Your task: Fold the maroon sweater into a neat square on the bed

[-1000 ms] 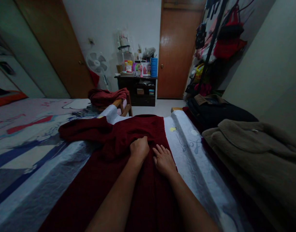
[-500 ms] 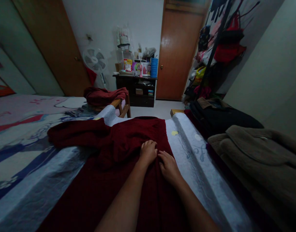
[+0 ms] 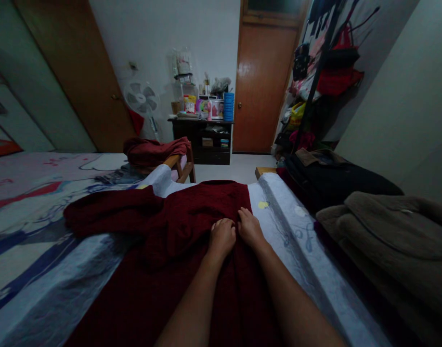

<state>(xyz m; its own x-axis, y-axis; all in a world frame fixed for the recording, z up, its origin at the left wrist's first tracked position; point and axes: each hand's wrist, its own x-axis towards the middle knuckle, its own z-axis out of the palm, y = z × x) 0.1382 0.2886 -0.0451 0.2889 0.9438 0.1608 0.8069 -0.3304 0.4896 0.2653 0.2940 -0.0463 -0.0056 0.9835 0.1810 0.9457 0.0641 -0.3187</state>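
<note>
A long dark red garment [image 3: 206,202], perhaps a coat, lies spread on the bed with one sleeve [image 3: 109,207] stretched out to the left. Its near part runs down under my forearms. My left hand [image 3: 223,236] rests on its upper right side, fingers curled down into the cloth. Close beside it, slightly farther forward, my right hand [image 3: 250,226] holds the cloth near the garment's right edge, fingers bent. The fingertips of both hands are partly hidden.
A brown fleecy coat [image 3: 390,231] and dark folded clothes [image 3: 340,173] are piled at the right. Reddish cloth [image 3: 152,152] hangs over a wooden chair [image 3: 187,168] at the far left. Behind stand a white fan [image 3: 141,99], a dark cabinet [image 3: 201,140] and a wooden door [image 3: 264,86].
My right hand has moved forward along the garment's right side, now slightly ahead of my left hand. The left hand stays in nearly the same place on the cloth. The view has tilted slightly upward.
</note>
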